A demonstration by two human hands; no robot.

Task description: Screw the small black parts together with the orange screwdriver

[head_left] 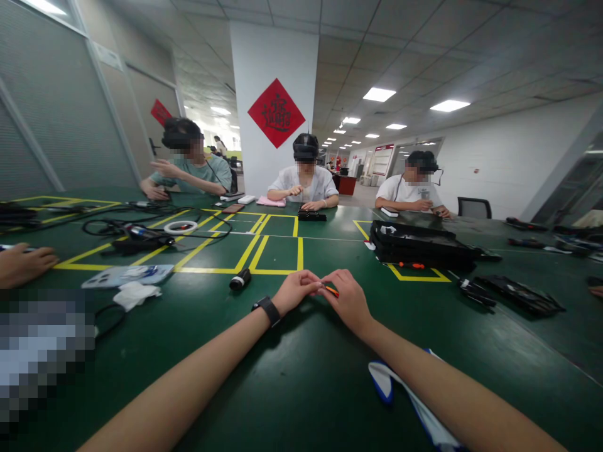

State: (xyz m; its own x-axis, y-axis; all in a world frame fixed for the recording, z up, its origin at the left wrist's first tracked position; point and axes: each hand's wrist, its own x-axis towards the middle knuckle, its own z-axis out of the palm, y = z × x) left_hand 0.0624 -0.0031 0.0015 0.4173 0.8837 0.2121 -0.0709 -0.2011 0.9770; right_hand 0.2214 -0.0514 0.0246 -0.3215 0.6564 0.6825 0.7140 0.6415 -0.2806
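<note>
Fingers of left hand and right hand, pinched together on small orange piece, mostly hidden

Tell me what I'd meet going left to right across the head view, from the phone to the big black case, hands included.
Phone → short black cylinder → black watch → left hand → right hand → big black case.

Our bare forearms angle inward — left hand and right hand meeting at the fingertips, both closed in a pinch.
</note>
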